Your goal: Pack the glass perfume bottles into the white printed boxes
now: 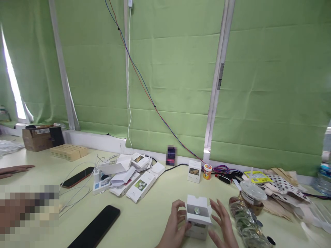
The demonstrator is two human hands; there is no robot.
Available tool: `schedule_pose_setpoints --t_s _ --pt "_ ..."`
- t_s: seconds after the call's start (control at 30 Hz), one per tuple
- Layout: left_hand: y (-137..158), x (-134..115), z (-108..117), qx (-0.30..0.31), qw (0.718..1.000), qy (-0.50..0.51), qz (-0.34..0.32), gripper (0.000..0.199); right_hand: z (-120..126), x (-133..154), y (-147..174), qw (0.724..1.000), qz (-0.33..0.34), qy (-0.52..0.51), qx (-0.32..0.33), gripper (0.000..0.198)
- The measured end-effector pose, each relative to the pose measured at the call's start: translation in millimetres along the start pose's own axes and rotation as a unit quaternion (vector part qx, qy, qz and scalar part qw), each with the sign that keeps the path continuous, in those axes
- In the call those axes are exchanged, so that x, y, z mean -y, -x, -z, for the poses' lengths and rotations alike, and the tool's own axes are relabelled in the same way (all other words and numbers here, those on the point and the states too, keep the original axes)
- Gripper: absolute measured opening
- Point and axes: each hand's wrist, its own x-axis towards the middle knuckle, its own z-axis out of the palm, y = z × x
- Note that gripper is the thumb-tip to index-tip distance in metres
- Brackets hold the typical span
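A small white box [197, 231] stands upright on the table with its top flaps raised. Inside it shows a small round, shiny, greenish top [197, 210]; the rest of that item is hidden by the walls. My left hand [176, 224] wraps round the box's left side, thumb at the front and fingers by the left flap. On the other side my right hand [221, 225] is open, its fingers spread close to the right flap; whether they touch it I cannot tell. To the right of that hand lies a row of clear round glass-like pieces [244, 220].
Behind the box stand another white box [194, 171] and an orange-and-white tub [207, 171]. White cartons [141, 186] and cables pile up left of centre. Two phones [95, 227] lie at left, near another person's hand [17, 169]. A lidded plastic cup [252, 193] and fabric [284, 186] are at right.
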Motion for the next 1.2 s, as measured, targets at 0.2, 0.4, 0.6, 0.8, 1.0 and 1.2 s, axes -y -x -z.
schedule_pose_setpoints --t_s 0.2,0.4,0.6,0.8,1.0,1.2 --pt "-1 -9 0 0.019 1.0 0.002 0.01 0.058 3 9 -18 0.988 -0.022 -0.102 0.117 0.057" --pt "1 1 3 0.031 0.999 -0.007 -0.013 0.052 12 35 -29 0.974 0.114 0.066 0.183 0.022" --pt "0 2 6 0.047 0.997 -0.035 -0.041 0.052 9 46 -34 0.955 0.155 0.137 0.214 0.018" --pt "-1 7 12 0.076 0.969 -0.185 -0.147 0.055 11 29 -33 0.938 0.218 0.186 0.197 0.045" --pt "0 4 12 0.068 0.958 -0.221 -0.17 0.059 11 5 -11 0.968 0.163 0.17 0.087 0.035" --pt "1 0 11 0.086 0.936 -0.255 -0.228 0.051 6 20 -7 0.975 0.151 0.149 0.063 0.033"
